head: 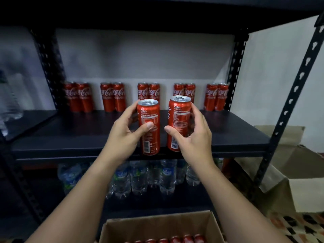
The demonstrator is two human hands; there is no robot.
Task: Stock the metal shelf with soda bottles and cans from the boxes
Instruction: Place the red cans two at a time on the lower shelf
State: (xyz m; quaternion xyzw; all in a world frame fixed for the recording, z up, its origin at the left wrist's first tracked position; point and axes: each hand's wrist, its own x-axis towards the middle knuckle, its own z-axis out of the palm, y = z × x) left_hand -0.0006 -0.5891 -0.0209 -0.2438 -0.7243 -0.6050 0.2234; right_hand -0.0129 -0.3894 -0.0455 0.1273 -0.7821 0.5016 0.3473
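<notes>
Cans [150,127] in both hands [122,135], seemingly above shelf [228,135].

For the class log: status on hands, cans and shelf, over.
Left hand holds a can; right hand holds another can. Both upright over the shelf front edge. Ten cans lined at back; nothing blocking.

Bare shelf [228,130] before can row [147,95]

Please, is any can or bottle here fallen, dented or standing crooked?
Nothing stands out. The back row of cans stands upright in pairs on the shelf, the water bottles below stand upright, and the hands hold two intact cans: left, right.
</notes>
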